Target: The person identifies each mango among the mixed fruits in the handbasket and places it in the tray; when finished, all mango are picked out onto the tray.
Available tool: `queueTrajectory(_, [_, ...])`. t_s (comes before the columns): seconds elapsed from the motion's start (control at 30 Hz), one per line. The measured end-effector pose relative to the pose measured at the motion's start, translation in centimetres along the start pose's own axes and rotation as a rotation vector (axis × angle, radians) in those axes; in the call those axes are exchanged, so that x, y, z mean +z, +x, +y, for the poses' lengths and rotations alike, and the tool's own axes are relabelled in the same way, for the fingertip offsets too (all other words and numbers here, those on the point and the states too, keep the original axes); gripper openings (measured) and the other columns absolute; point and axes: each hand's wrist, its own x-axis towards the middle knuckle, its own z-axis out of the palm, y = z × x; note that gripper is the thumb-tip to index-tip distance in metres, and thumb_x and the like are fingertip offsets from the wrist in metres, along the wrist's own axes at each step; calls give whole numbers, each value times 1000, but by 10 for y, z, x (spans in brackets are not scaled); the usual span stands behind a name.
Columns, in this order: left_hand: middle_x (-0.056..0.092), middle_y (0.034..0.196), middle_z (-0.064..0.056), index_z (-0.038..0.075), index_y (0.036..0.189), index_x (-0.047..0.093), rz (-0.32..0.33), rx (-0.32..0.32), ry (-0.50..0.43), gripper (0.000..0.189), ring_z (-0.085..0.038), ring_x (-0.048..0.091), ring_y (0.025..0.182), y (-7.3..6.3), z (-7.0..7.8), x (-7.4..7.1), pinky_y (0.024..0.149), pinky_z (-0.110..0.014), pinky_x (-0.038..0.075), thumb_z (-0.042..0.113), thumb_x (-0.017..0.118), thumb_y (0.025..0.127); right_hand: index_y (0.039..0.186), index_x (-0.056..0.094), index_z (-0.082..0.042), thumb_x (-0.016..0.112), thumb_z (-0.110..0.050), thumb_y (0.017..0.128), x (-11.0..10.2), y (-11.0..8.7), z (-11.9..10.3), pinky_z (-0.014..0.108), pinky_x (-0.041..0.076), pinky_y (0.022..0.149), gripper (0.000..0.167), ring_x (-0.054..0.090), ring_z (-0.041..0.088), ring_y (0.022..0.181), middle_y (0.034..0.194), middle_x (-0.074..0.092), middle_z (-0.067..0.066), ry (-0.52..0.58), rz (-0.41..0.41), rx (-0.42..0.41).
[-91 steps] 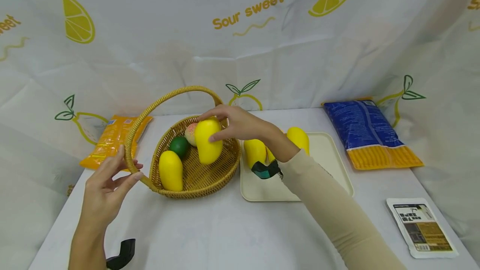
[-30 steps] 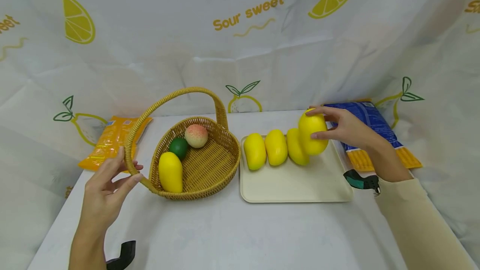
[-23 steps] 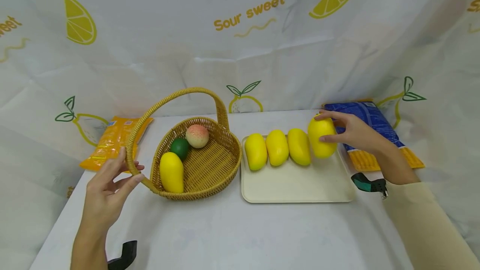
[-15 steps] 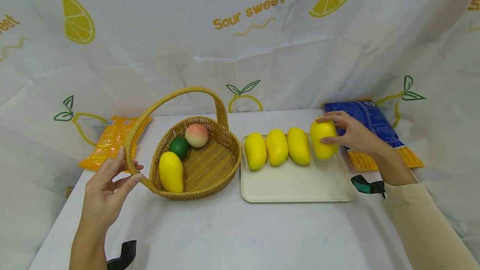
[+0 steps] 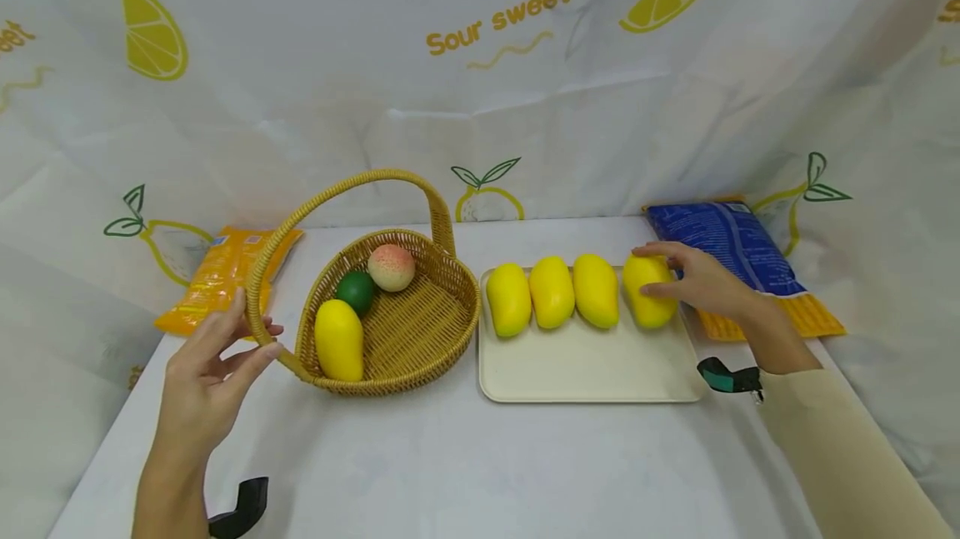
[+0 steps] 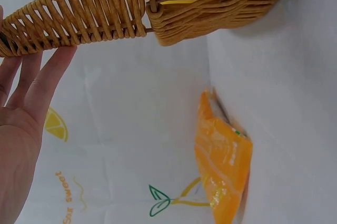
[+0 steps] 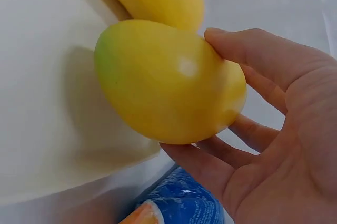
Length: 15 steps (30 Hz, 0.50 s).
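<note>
Right hand (image 5: 693, 276) pinches a yellow mango (image 5: 637, 275) at two o'clock on the tray (image 5: 592, 372), left hand (image 5: 210, 368) grips the handle (image 5: 382, 176) at the basket's (image 5: 420, 322) nine; my judgement: settle the mango level, clear of its nine o'clock neighbour (image 5: 596, 293), releasing once fully supported.

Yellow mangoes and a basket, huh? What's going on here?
A person's right hand grips a yellow mango at the beige tray, to the right of three mangoes lying there. The left hand holds the handle of a wicker basket, where one more mango, a green fruit and a peach-like fruit lie.
</note>
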Motion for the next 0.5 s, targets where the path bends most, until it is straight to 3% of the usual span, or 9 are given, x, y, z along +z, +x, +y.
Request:
queueTrajectory(0.23, [63, 110, 14, 1, 149, 46, -4, 35, 26, 82, 3, 67, 102, -1, 0, 1, 82, -8, 58, -26, 72, 76, 150, 48, -5, 71, -22, 96, 9, 2, 2, 76, 30, 117, 61, 34, 54, 144, 162, 32, 28, -27, -22, 44])
queueTrajectory(0.5, [63, 110, 16, 0, 148, 47, 2, 21, 12, 83, 3, 67, 103, 0, 0, 1, 83, -9, 58, -29, 70, 74, 151, 48, -7, 70, -24, 97, 9, 8, 1, 79, 25, 116, 61, 26, 55, 148, 164, 24, 30, -50, -20, 60])
